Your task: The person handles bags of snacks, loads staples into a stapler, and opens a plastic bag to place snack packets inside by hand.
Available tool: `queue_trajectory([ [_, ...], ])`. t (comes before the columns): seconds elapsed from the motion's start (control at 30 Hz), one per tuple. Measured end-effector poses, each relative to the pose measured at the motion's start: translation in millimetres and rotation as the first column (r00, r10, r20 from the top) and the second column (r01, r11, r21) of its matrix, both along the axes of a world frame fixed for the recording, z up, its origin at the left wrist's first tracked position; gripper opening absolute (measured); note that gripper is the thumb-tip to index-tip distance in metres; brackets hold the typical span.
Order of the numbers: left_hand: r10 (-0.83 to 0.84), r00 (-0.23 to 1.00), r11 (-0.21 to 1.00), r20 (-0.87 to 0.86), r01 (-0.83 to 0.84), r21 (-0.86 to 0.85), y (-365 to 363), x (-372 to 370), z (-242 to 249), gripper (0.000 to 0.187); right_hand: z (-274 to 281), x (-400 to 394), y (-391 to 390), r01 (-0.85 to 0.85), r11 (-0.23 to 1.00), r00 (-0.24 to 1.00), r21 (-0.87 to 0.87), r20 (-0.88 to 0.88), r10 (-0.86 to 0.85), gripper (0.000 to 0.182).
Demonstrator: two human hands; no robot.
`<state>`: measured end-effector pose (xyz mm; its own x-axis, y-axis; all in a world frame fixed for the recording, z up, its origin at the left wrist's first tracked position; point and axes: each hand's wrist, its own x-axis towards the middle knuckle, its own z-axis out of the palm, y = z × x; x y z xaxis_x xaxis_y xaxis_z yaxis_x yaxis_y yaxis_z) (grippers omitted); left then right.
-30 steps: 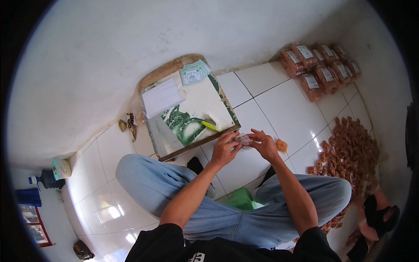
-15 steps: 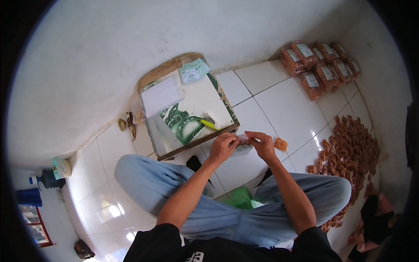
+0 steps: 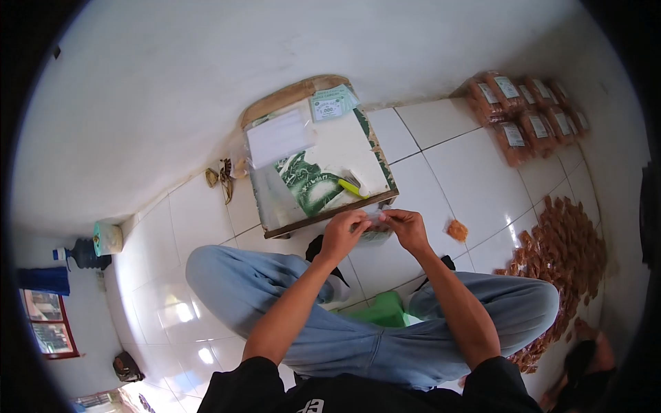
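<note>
Between my knees and the low table (image 3: 330, 221), a clear plastic bag (image 3: 375, 236) hangs from my fingers. My left hand (image 3: 342, 233) pinches one side of its top edge, and my right hand (image 3: 407, 228) pinches the other side, close by. What the bag holds is too small to make out. On the table lie a yellow-green cutter (image 3: 352, 187), a stack of white sheets (image 3: 279, 140) and green printed labels (image 3: 333, 103). A small orange packet (image 3: 456, 230) rests on the floor right of my right hand.
Filled, labelled bags (image 3: 537, 127) are stacked by the wall at the upper right. A large heap of small brown packets (image 3: 561, 255) covers the floor at the right. A green object (image 3: 385, 310) lies between my legs. Another person (image 3: 589, 365) is at the lower right.
The view has shifted, so the table and stacked bags appear farther right. My hands still pinch the bag's top, with the fingertips slightly closer together.
</note>
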<state>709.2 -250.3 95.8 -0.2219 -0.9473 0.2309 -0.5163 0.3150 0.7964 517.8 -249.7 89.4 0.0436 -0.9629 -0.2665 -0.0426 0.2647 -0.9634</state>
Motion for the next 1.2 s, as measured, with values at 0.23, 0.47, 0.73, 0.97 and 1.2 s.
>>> queue_trajectory([
  [0.23,0.023,0.995,0.974,0.094,-0.001,-0.226,10,2,-15,0.014,-13,2,0,-0.098,0.987,0.992,-0.124,-0.096,0.086,0.02],
  [0.47,-0.044,0.988,0.997,-0.146,0.053,0.059,6,1,-21,0.011,-18,-1,-4,-0.097,0.995,0.99,-0.033,-0.102,0.093,0.024],
  [0.73,0.068,0.982,0.952,-0.177,-0.011,0.305,2,-18,-38,0.022,3,-7,-1,-0.001,1.0,1.0,0.004,-0.029,0.002,0.023],
  [0.97,0.107,0.951,0.92,-0.291,0.016,0.392,-5,-16,-41,0.025,10,-14,0,-0.409,0.836,0.778,-0.367,-0.618,0.109,0.021],
  [1.2,-0.015,0.988,0.938,-0.154,0.067,0.339,-3,-11,-7,0.026,-3,-10,5,-0.377,0.815,0.748,-0.441,-0.664,-0.013,0.017],
])
